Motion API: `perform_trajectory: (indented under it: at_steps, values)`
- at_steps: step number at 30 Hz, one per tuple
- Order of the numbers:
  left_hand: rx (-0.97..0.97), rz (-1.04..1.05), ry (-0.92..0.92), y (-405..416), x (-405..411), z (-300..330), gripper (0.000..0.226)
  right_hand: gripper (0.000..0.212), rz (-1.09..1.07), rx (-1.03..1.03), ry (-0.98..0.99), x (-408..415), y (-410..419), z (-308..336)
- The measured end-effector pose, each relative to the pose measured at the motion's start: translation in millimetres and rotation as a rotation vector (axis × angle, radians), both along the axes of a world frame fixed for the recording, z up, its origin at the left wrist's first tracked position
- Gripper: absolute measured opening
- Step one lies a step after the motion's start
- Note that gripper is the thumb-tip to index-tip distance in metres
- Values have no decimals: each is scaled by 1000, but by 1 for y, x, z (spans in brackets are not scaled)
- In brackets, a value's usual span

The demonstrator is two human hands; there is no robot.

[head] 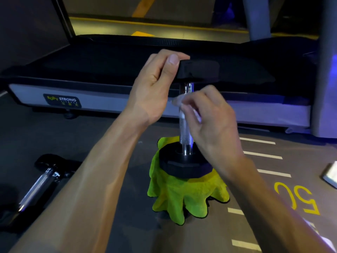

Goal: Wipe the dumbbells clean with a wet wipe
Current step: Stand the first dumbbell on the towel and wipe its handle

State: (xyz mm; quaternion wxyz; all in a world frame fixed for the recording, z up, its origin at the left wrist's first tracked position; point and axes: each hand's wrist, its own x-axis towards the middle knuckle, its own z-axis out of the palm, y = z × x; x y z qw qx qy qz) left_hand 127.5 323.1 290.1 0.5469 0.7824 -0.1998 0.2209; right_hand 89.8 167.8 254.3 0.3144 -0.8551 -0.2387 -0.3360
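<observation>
A dumbbell with black heads and a chrome knurled handle stands upright on a yellow-green cloth on the floor. My left hand grips the edge of its upper black head between thumb and fingers. My right hand is beside the chrome handle and pinches a pale, blurred wet wipe against it. A second dumbbell lies on its side on the floor at the lower left, untouched.
A treadmill with a dark belt and grey side rail runs across the floor just behind the dumbbell. White dashes and a yellow number mark the floor at the right. A pale flat object lies at the right edge.
</observation>
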Motion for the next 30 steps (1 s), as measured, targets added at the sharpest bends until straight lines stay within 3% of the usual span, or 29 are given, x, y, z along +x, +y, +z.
perform_trajectory:
  at_steps: [6, 11, 22, 25, 30]
  values:
    - [-54, 21, -8, -2, 3, -2, 25, 13, 94, -53, 36, -16, -13, -27]
    - [-52, 4, 11, -2, 4, -1, 26, 19, -39, 20, -104, 8, -3, -8]
    - [-42, 24, -61, -4, 4, -1, 25, 42, -93, -255, 48, -21, 4, -22]
    - [-33, 23, -82, -5, 4, -1, 24, 36, -57, -371, 62, -33, -7, -23]
    - [-5, 45, -93, -10, 6, 0, 22, 34, -202, -397, 87, -11, 8, -1]
